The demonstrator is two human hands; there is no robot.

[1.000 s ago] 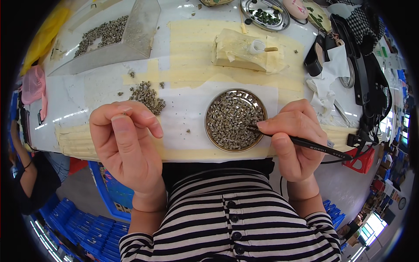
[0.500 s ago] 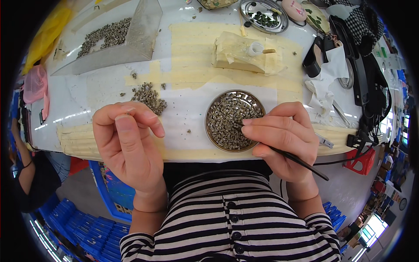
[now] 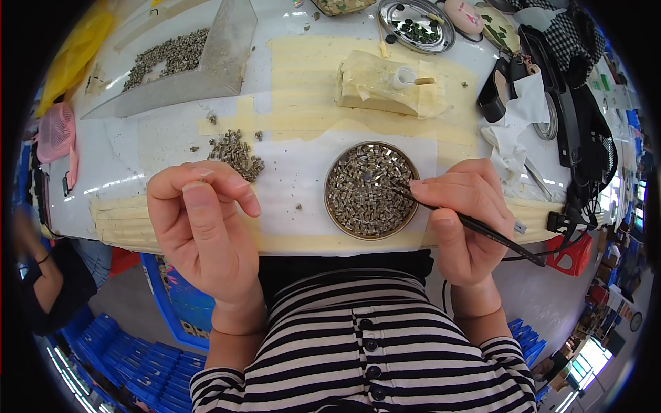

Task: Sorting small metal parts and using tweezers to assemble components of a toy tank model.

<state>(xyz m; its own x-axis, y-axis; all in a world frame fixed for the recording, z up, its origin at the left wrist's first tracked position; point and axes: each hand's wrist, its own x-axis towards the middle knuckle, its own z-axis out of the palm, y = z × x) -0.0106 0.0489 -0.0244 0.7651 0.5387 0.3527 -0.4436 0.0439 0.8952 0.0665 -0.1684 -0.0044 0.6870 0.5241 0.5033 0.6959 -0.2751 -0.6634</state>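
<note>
My right hand (image 3: 468, 220) grips black tweezers (image 3: 492, 233), whose tips reach into a round metal dish (image 3: 328, 206). Small silvery metal parts (image 3: 365, 199) fill this dish; whether the tips hold one of them is too small to tell. To the left of the dish, my left hand (image 3: 206, 227) is raised over the table edge with thumb and forefinger pinched together. What sits in that pinch, if anything, I cannot make out. Just beyond the left fingers lies a loose heap of similar metal parts (image 3: 235, 153), with a few strays around it.
A clear plastic tray (image 3: 172, 89) at the far left holds more metal parts. Beyond the dish stands a tape-covered block (image 3: 375, 89) bearing a small white cup (image 3: 403, 77). Farther back is a plate of dark green pieces (image 3: 416, 31). Metal tweezers (image 3: 538, 180) lie at right; another person (image 3: 51, 275) sits left.
My right hand has drawn slightly right, and the tweezers now show more of their length over the dish. My left hand stays in place.
</note>
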